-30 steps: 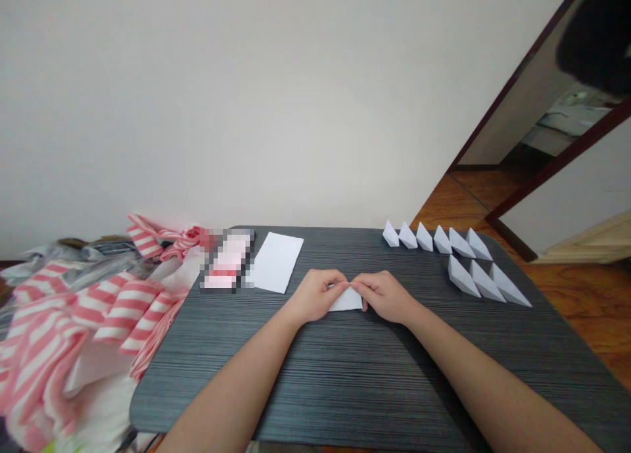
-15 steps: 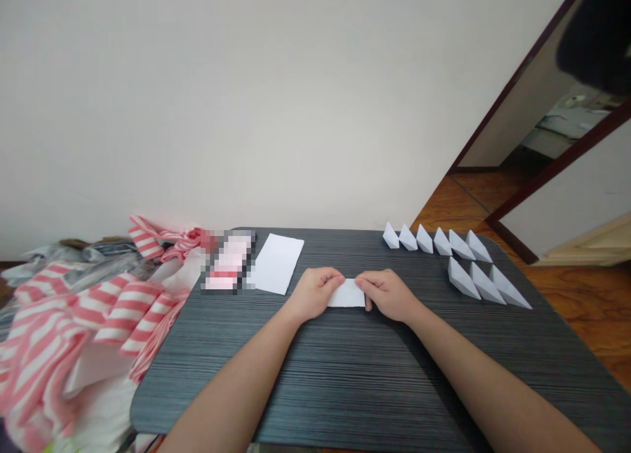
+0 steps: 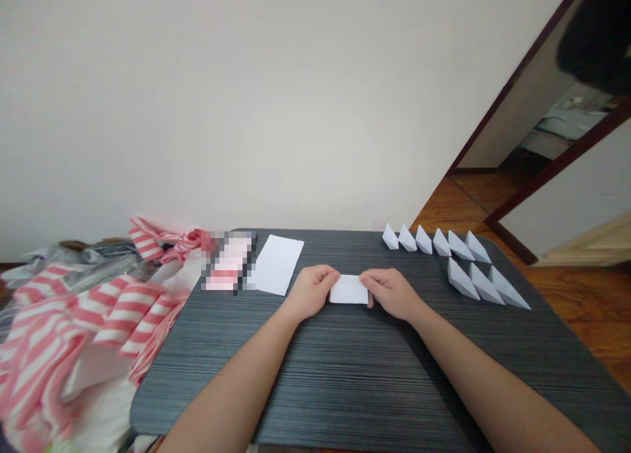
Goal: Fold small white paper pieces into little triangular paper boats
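Okay, so here's what we're looking at: we're sitting over a dark grey wood-grain tabletop (image 3: 345, 387) with both bare forearms reaching in from the near edge. Our left hand (image 3: 309, 292) and right hand (image 3: 389, 293) are both curled in narrow, pinching on a small folded white paper rectangle (image 3: 349, 289) from either end. The left hand's fingers are pressing on its left end and the right hand's fingers are lapping over its right end. The paper is sitting around the middle of the table, and we can't tell whether it's touching the surface or being held just off it.

Just left of our left hand, a flat white paper sheet (image 3: 276, 263) is lying on the table, and right beside that is a pink-and-white object (image 3: 229, 262) that's too pixelated to make out. Over on the right, nine folded white paper boats are standing in two lines: six in the far row (image 3: 436, 240) and three in the nearer row (image 3: 486, 283). A heap of pink-and-white striped fabric (image 3: 118, 315) is spilling along the table's left side, partly overlapping its edge. Past the right side, we're seeing an orange-brown wooden floor (image 3: 468, 206).
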`<state>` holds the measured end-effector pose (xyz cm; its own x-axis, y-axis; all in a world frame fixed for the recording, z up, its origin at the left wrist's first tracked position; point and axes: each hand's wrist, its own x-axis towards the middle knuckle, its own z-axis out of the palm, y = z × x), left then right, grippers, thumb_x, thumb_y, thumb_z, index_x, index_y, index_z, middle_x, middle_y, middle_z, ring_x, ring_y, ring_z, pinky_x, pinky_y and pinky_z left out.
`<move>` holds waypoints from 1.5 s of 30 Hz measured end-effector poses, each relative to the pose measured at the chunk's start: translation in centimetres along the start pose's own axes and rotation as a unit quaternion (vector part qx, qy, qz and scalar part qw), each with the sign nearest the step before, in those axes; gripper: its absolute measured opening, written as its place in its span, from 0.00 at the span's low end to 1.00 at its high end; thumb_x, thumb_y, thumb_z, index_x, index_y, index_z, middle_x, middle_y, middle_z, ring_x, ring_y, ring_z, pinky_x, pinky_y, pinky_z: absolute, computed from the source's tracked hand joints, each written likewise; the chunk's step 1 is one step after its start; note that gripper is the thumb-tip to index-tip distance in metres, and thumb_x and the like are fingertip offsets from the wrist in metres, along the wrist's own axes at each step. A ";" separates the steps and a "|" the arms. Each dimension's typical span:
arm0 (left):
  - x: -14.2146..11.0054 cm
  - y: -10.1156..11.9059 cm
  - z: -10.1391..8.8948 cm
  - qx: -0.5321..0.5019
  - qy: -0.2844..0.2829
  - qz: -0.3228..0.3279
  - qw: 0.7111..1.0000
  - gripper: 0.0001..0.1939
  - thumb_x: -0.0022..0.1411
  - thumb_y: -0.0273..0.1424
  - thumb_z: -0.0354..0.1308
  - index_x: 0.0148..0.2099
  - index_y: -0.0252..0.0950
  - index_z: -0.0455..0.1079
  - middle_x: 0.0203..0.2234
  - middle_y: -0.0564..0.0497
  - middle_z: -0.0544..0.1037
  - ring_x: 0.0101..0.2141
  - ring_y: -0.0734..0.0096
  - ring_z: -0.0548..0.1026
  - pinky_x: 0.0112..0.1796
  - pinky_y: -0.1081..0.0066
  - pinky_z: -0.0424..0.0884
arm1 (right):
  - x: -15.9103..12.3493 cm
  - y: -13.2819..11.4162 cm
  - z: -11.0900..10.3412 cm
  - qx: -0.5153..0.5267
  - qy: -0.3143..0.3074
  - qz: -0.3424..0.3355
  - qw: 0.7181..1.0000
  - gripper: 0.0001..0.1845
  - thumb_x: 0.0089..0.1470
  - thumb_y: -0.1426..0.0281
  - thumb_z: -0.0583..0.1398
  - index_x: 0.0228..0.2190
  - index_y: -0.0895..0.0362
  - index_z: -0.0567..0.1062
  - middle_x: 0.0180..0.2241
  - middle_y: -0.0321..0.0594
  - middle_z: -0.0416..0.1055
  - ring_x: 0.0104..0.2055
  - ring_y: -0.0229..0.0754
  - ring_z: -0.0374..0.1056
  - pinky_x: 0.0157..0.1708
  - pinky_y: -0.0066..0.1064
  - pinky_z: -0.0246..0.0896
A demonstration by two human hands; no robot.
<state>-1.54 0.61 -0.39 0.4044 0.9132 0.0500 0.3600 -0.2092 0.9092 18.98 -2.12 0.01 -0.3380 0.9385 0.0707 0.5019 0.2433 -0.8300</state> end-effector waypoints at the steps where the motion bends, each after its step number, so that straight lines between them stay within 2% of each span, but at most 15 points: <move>1: 0.0 -0.1 0.0 0.003 0.002 -0.001 1.000 0.17 0.61 0.40 0.47 0.29 0.33 0.69 0.20 0.53 0.69 0.24 0.75 0.65 0.25 0.76 0.59 | 0.0 0.1 0.0 0.003 0.001 0.002 1.000 0.22 0.60 0.65 0.49 0.18 0.57 0.69 0.17 0.34 0.70 0.22 0.36 0.66 0.30 0.27 0.58; 6: 0.1 -0.7 0.1 -0.004 0.021 -0.008 1.000 0.18 0.61 0.41 0.47 0.30 0.33 0.68 0.20 0.53 0.69 0.23 0.75 0.65 0.25 0.76 0.58 | 0.1 0.4 0.3 0.032 0.012 0.027 0.999 0.18 0.60 0.64 0.49 0.24 0.56 0.70 0.16 0.32 0.70 0.21 0.36 0.66 0.29 0.27 0.58; 9: 0.1 -0.8 0.1 -0.018 0.028 -0.013 0.999 0.18 0.61 0.41 0.47 0.29 0.33 0.68 0.20 0.54 0.68 0.23 0.76 0.64 0.24 0.76 0.58 | 0.2 0.4 0.1 0.020 0.015 0.019 1.000 0.19 0.61 0.65 0.48 0.22 0.56 0.69 0.16 0.33 0.70 0.22 0.36 0.66 0.31 0.27 0.58; 14: -0.1 -0.2 0.1 -0.028 -0.044 0.000 0.999 0.17 0.61 0.40 0.48 0.30 0.32 0.69 0.20 0.53 0.69 0.23 0.76 0.64 0.24 0.76 0.58 | 0.1 0.3 0.0 -0.004 0.004 0.003 1.000 0.21 0.60 0.66 0.49 0.19 0.57 0.68 0.16 0.34 0.71 0.22 0.36 0.66 0.30 0.27 0.57; 16: -0.2 0.1 0.1 -0.008 -0.055 0.015 0.998 0.17 0.61 0.39 0.48 0.30 0.33 0.70 0.22 0.52 0.70 0.25 0.75 0.65 0.25 0.76 0.59 | 0.1 0.3 0.2 0.000 0.000 0.001 1.000 0.20 0.60 0.66 0.49 0.20 0.57 0.69 0.16 0.34 0.71 0.22 0.36 0.66 0.29 0.27 0.58; 19: -0.1 0.0 0.0 0.004 -0.021 0.015 1.000 0.17 0.61 0.38 0.48 0.30 0.33 0.72 0.24 0.51 0.72 0.26 0.74 0.67 0.27 0.76 0.60 | 0.1 0.5 0.5 0.029 0.002 0.015 0.999 0.15 0.60 0.65 0.50 0.26 0.57 0.70 0.17 0.33 0.71 0.21 0.36 0.67 0.28 0.27 0.59; 22: 0.0 -0.3 -0.1 -0.025 -0.001 -0.002 1.000 0.18 0.61 0.39 0.48 0.32 0.32 0.72 0.23 0.51 0.72 0.25 0.74 0.67 0.25 0.76 0.60 | 0.1 0.6 0.7 0.072 -0.023 0.027 0.997 0.14 0.59 0.64 0.51 0.28 0.57 0.71 0.21 0.35 0.73 0.20 0.35 0.67 0.27 0.27 0.60; 25: 0.0 -0.4 0.0 -0.060 -0.027 -0.011 0.998 0.19 0.61 0.41 0.47 0.32 0.32 0.71 0.20 0.52 0.70 0.22 0.75 0.67 0.23 0.76 0.60 | 0.1 0.8 0.8 0.093 -0.019 0.039 0.995 0.15 0.59 0.64 0.51 0.27 0.58 0.69 0.23 0.36 0.73 0.19 0.34 0.67 0.24 0.26 0.60; 30: -0.3 -0.2 0.3 -0.054 -0.081 -0.012 0.995 0.19 0.62 0.40 0.46 0.28 0.32 0.69 0.17 0.53 0.69 0.19 0.77 0.67 0.22 0.77 0.60 | 0.2 1.2 0.8 0.099 0.044 0.064 0.992 0.12 0.58 0.63 0.51 0.31 0.57 0.69 0.19 0.32 0.66 0.17 0.33 0.62 0.19 0.24 0.56; 34: -0.5 0.0 0.3 -0.030 -0.093 -0.003 0.995 0.18 0.62 0.40 0.47 0.28 0.32 0.68 0.17 0.53 0.70 0.19 0.78 0.67 0.21 0.77 0.59 | 0.1 1.0 0.7 0.089 0.026 0.058 0.994 0.12 0.58 0.63 0.51 0.31 0.57 0.70 0.18 0.31 0.63 0.16 0.32 0.59 0.17 0.23 0.54; 37: -0.5 0.0 0.3 -0.030 -0.087 0.000 0.996 0.19 0.62 0.41 0.46 0.28 0.33 0.68 0.17 0.53 0.70 0.19 0.77 0.67 0.21 0.77 0.59 | 0.1 0.9 0.7 0.087 0.007 0.053 0.995 0.12 0.58 0.64 0.51 0.30 0.57 0.70 0.18 0.31 0.64 0.16 0.32 0.59 0.17 0.23 0.54; 40: -0.4 -0.3 0.3 -0.047 -0.065 -0.016 0.997 0.19 0.62 0.41 0.46 0.30 0.33 0.69 0.17 0.53 0.70 0.18 0.77 0.67 0.21 0.77 0.59 | 0.1 1.0 0.8 0.104 0.020 0.055 0.993 0.13 0.58 0.63 0.51 0.31 0.57 0.70 0.18 0.31 0.64 0.16 0.32 0.59 0.18 0.24 0.54; 45: -0.1 -0.8 0.3 -0.080 -0.054 -0.033 0.995 0.20 0.62 0.42 0.46 0.30 0.32 0.69 0.17 0.52 0.71 0.18 0.77 0.67 0.20 0.77 0.59 | 0.1 1.1 0.7 0.125 -0.002 0.047 0.991 0.14 0.58 0.62 0.51 0.28 0.58 0.69 0.21 0.35 0.70 0.18 0.33 0.64 0.21 0.25 0.58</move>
<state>-1.62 0.53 -1.27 0.4748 0.8787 -0.0493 0.2545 -0.0835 0.9635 18.97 -1.94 -1.29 -0.3030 0.9529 -0.0158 0.3179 0.0854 -0.9443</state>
